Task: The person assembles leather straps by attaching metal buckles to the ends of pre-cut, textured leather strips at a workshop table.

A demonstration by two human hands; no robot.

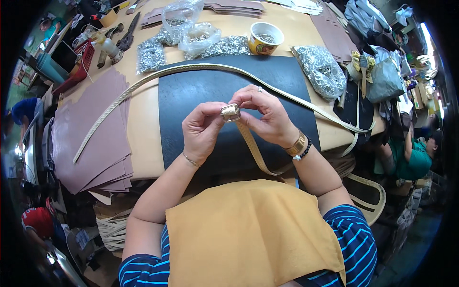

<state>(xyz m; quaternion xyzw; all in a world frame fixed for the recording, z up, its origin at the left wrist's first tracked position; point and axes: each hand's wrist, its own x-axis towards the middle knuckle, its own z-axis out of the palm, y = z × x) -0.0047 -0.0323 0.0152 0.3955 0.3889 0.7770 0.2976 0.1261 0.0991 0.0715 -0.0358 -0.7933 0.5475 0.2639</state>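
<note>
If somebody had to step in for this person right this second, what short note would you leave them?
Left hand: pinches the metal buckle from the left side.
Right hand: fingers on the buckle's right side and on the tan strap just below it.
Things: the buckle sits at the strap's end, held above the black mat; the strap loops back around the table. Bags of metal fittings and a small cup lie at the far edge.
Done: buckle is at the strap end.
Left: whether it is fully fastened cannot be told; check that.
</note>
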